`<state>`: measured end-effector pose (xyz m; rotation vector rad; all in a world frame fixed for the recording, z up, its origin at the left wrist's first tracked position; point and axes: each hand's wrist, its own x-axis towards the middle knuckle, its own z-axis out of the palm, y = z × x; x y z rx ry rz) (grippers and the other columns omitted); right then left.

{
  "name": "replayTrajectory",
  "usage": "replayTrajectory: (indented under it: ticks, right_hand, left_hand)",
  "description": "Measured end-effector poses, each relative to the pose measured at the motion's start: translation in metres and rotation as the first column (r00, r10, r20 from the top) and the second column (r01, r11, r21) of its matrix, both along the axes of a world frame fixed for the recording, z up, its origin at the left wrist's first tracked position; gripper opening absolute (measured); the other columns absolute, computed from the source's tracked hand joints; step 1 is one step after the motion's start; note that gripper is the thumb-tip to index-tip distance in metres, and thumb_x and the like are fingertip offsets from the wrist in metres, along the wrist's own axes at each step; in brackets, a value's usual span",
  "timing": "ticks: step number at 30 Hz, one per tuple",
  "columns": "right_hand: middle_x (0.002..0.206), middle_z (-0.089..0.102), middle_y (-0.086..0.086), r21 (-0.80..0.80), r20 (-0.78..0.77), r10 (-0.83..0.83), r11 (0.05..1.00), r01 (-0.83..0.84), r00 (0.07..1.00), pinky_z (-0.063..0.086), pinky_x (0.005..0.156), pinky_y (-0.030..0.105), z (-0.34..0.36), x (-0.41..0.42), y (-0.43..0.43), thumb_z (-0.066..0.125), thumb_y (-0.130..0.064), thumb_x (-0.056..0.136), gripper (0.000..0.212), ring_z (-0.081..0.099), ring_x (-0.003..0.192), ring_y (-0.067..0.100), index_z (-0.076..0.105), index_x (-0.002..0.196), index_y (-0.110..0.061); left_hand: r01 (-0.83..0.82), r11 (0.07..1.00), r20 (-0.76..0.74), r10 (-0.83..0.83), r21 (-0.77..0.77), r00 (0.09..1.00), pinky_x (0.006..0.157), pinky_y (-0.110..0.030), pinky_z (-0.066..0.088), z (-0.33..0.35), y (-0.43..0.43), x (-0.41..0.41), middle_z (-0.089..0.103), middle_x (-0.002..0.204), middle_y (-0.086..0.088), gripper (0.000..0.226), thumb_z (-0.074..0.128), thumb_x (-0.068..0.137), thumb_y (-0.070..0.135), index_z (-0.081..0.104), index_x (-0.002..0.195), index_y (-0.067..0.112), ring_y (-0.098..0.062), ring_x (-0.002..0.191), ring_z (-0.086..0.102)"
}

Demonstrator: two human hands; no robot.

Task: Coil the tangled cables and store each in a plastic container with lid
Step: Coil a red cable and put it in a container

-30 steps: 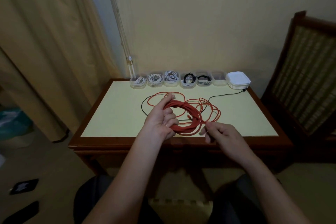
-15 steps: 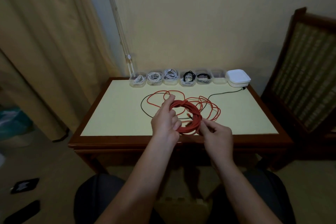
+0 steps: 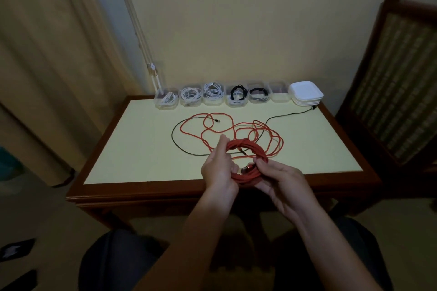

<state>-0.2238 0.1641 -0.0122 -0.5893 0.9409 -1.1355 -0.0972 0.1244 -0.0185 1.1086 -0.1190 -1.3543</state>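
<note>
**A:** Where is the red cable held?

**B:** The wound part of the red cable (image 3: 247, 149) is gripped over the 6 o'clock edge of the surface (image 3: 142, 149). Its 9 o'clock side is wrapped by the curled fingers of the left hand (image 3: 218, 169). Its 4 o'clock side is pinched by the right hand (image 3: 281, 177), close to a connector (image 3: 244, 169).

**A:** What could be spoiled from here?

**B:** Loose red loops (image 3: 267, 131) are spread toward 12 o'clock and are crossed by a black cable (image 3: 176, 143). That cable is run from 9 o'clock round to the lid stack (image 3: 306, 94) at 2 o'clock. If the slack is drawn in fast, the black cable is likely to be dragged along or wound into the coil.

**A:** And the coil itself?

**B:** Many turns are held at only two places. If either grip is eased, the turns may be sprung apart. The bundle also looks thick for the empty container (image 3: 280, 95) at 1 o'clock, so a lid might not be seated over it.

**A:** Is anything at risk at the far edge?

**B:** Five filled containers (image 3: 212, 95) are lined along 12 o'clock, and no lids are seen on them. The black cable's plug is laid just beside the lid stack, so the stack could be knocked if that cable is snagged.
</note>
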Motion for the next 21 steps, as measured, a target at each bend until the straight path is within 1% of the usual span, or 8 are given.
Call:
replayTrajectory:
  ticks: [4, 6, 8, 10, 12, 14, 17, 21]
  right_hand:
    - [0.102, 0.075, 0.025, 0.068, -0.074, -0.087, 0.993, 0.092, 0.993, 0.063, 0.073, 0.033, -0.017, -0.008, -0.025, 0.066, -0.002, 0.092, 0.022, 0.076, 0.091, 0.033, 0.069, 0.110, 0.010]
    - [0.096, 0.077, 0.019, 0.078, -0.228, -0.152, 0.982, 0.174, 0.962, 0.063, 0.074, 0.034, -0.026, -0.014, -0.043, 0.068, -0.003, 0.092, 0.021, 0.077, 0.088, 0.029, 0.070, 0.111, 0.007]
    - [0.093, 0.078, 0.017, 0.059, -0.340, -0.178, 0.976, 0.210, 0.924, 0.063, 0.079, 0.038, -0.037, -0.023, -0.064, 0.070, -0.003, 0.091, 0.026, 0.077, 0.086, 0.028, 0.070, 0.116, 0.003]
    - [0.091, 0.078, 0.017, 0.033, -0.395, -0.224, 0.966, 0.257, 0.891, 0.064, 0.075, 0.038, -0.043, -0.033, -0.088, 0.071, 0.000, 0.090, 0.031, 0.077, 0.083, 0.028, 0.070, 0.120, -0.002]
    - [0.084, 0.078, 0.015, -0.019, -0.439, -0.273, 0.955, 0.295, 0.856, 0.064, 0.068, 0.034, -0.046, -0.044, -0.116, 0.072, 0.002, 0.089, 0.034, 0.077, 0.077, 0.027, 0.071, 0.121, -0.008]
    - [0.077, 0.077, 0.014, -0.069, -0.480, -0.301, 0.949, 0.307, 0.824, 0.063, 0.065, 0.032, -0.046, -0.054, -0.147, 0.071, 0.003, 0.089, 0.036, 0.076, 0.071, 0.025, 0.071, 0.122, -0.010]
    - [0.078, 0.077, 0.014, -0.129, -0.548, -0.303, 0.952, 0.279, 0.780, 0.064, 0.074, 0.040, -0.048, -0.064, -0.195, 0.071, 0.002, 0.089, 0.036, 0.077, 0.073, 0.029, 0.072, 0.122, -0.011]
    - [0.079, 0.077, 0.012, -0.176, -0.633, -0.292, 0.956, 0.234, 0.717, 0.063, 0.076, 0.041, -0.056, -0.072, -0.267, 0.070, -0.001, 0.091, 0.033, 0.077, 0.075, 0.028, 0.073, 0.120, -0.016]
  left_hand:
    - [0.179, 0.983, 0.074, -0.182, 0.051, 0.980, 0.053, -0.023, 0.047, -0.025, -0.023, 0.001, 0.055, 0.060, 0.002, 0.029, 0.072, 0.092, 0.037, 0.074, 0.095, 0.009, -0.009, 0.050, 0.049]
    - [0.295, 0.947, 0.329, -0.322, 0.130, 0.888, 0.062, -0.026, 0.055, -0.044, -0.040, 0.005, 0.071, 0.072, -0.002, 0.037, 0.066, 0.094, 0.045, 0.076, 0.094, 0.010, -0.014, 0.066, 0.066]
    - [0.352, 0.915, 0.668, -0.390, 0.200, 0.634, 0.074, -0.026, 0.054, -0.066, -0.061, 0.012, 0.076, 0.091, -0.001, 0.044, 0.059, 0.095, 0.054, 0.077, 0.099, 0.014, -0.017, 0.090, 0.070]
    - [0.354, 0.903, 0.886, -0.355, 0.243, 0.299, 0.086, -0.028, 0.051, -0.091, -0.084, 0.024, 0.072, 0.114, -0.001, 0.054, 0.058, 0.093, 0.059, 0.070, 0.120, 0.014, -0.018, 0.109, 0.064]
    - [0.323, 0.902, 0.955, -0.295, 0.285, -0.020, 0.100, -0.038, 0.047, -0.116, -0.111, 0.040, 0.063, 0.133, -0.005, 0.070, 0.058, 0.089, 0.065, 0.059, 0.136, 0.012, -0.022, 0.122, 0.057]
    - [0.305, 0.903, 0.941, -0.231, 0.303, -0.249, 0.107, -0.045, 0.042, -0.137, -0.139, 0.057, 0.058, 0.139, -0.009, 0.082, 0.051, 0.087, 0.073, 0.051, 0.142, 0.011, -0.026, 0.128, 0.053]
    - [0.327, 0.883, 0.893, -0.189, 0.336, -0.408, 0.118, -0.050, 0.031, -0.161, -0.177, 0.079, 0.041, 0.154, -0.012, 0.093, 0.034, 0.087, 0.081, 0.035, 0.150, 0.012, -0.029, 0.144, 0.035]
    - [0.350, 0.862, 0.854, -0.163, 0.367, -0.495, 0.126, -0.047, 0.008, -0.173, -0.212, 0.090, 0.011, 0.167, -0.009, 0.095, 0.022, 0.088, 0.082, 0.014, 0.160, 0.019, -0.028, 0.155, 0.003]
